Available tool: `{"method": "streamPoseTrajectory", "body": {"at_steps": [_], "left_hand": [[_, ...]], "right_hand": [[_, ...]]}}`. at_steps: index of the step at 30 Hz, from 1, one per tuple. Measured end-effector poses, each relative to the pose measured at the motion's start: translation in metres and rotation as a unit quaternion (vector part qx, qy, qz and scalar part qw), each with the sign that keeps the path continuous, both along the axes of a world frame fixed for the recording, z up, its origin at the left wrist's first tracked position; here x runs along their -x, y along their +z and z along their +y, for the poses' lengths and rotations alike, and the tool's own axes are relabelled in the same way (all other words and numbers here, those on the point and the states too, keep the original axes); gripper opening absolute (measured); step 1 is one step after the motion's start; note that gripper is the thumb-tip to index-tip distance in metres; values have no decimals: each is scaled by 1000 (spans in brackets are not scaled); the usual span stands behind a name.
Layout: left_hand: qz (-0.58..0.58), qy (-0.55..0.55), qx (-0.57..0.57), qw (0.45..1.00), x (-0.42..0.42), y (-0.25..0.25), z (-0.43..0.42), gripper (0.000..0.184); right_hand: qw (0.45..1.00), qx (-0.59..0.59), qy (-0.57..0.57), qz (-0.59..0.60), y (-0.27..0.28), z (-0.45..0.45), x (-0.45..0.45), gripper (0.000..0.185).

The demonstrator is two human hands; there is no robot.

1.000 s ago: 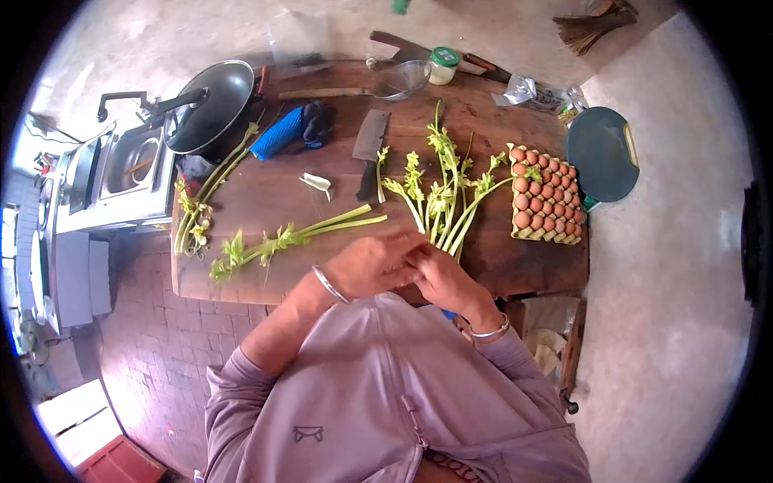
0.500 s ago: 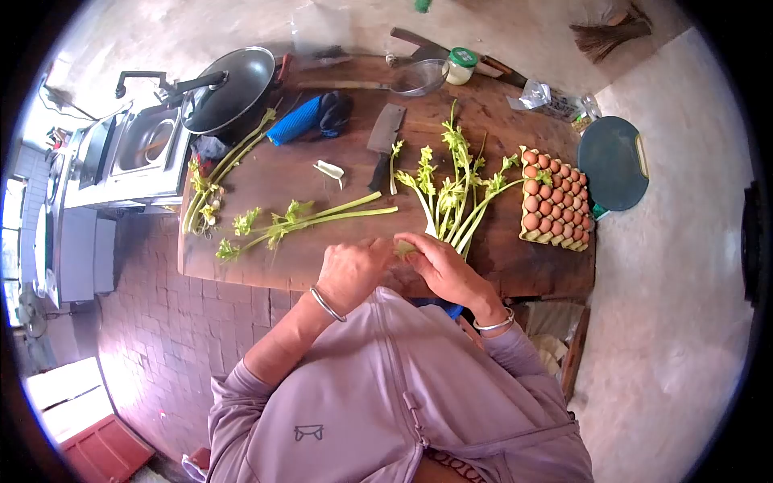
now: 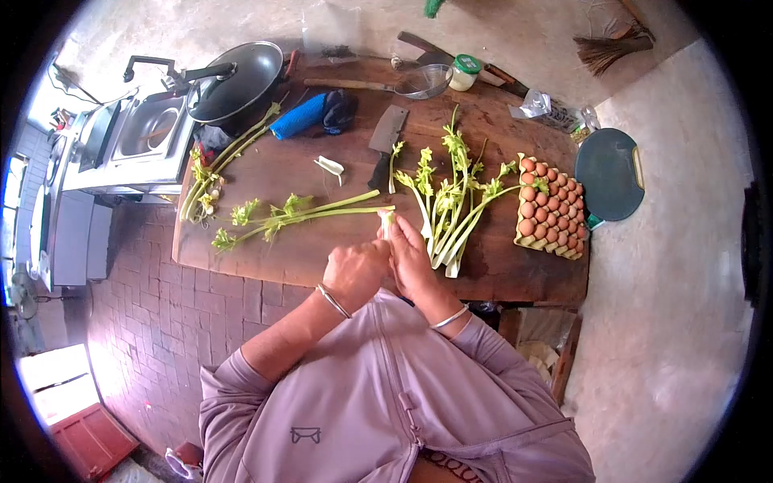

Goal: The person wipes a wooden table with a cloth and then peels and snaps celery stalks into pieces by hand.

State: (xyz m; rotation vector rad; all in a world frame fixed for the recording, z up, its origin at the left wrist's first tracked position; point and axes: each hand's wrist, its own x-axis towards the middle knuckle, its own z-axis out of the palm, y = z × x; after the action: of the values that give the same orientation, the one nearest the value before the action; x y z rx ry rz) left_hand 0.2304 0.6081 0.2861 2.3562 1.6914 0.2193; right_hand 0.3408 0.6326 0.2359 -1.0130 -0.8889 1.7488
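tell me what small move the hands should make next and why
Probably lower the short pale-green stalk piece onto the brown wooden tabletop. It sticks up from the right hand, with the left hand close against it, and bare wood lies just ahead of the left hand, short of the long thin green leafy stalks.
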Motion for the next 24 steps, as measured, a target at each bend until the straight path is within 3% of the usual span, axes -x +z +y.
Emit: {"method": "streamPoseTrajectory", "body": {"at_steps": [2, 4, 6, 8, 10, 12, 13, 14, 16, 17, 20, 22, 24], "left_hand": [[21, -13, 25, 999, -5, -6, -10, 4], [-77, -39, 12, 996, -4, -14, -15, 5], [-62, -36, 4, 997, 4, -6, -13, 6], [-163, 27, -85, 983, 15, -1, -4, 5], [-207, 16, -136, 969, 25, 1, 7, 2], [-422, 91, -59, 900, 29, -2, 12, 8], [-469, 108, -45, 875, 28, -3, 12, 14], [-468, 109, -46, 876, 23, 0, 13, 14], [-592, 127, -67, 793, 11, 14, 13, 19], [-592, 127, -68, 793, 12, 19, 14, 19], [-673, 55, 16, 738, 16, 24, 15, 23], [-796, 152, 186, 556, 14, 22, 16, 25], [-807, 172, 216, 521, 14, 9, 16, 24]], "right_hand": [[996, 81, -27, 36, 13, 7, -1, 34], [999, 33, -17, 37, 20, 13, -3, 36], [997, 18, -20, 79, 21, 17, -8, 36], [991, 30, -10, 131, 23, 16, -10, 36], [988, 80, 22, 127, 29, 13, -9, 35], [989, 85, 46, 112, 39, 7, -7, 34], [991, 58, 44, 111, 43, 5, -4, 34], [993, 33, 42, 110, 45, 5, -2, 34], [990, 31, 44, 127, 44, 5, 0, 34], [989, 32, 38, 138, 44, 5, 2, 34], [986, 65, 23, 150, 41, 6, 5, 34], [979, 92, 29, 178, 49, 9, 4, 33], [984, 93, 1, 153, 59, 12, 9, 33]]}}
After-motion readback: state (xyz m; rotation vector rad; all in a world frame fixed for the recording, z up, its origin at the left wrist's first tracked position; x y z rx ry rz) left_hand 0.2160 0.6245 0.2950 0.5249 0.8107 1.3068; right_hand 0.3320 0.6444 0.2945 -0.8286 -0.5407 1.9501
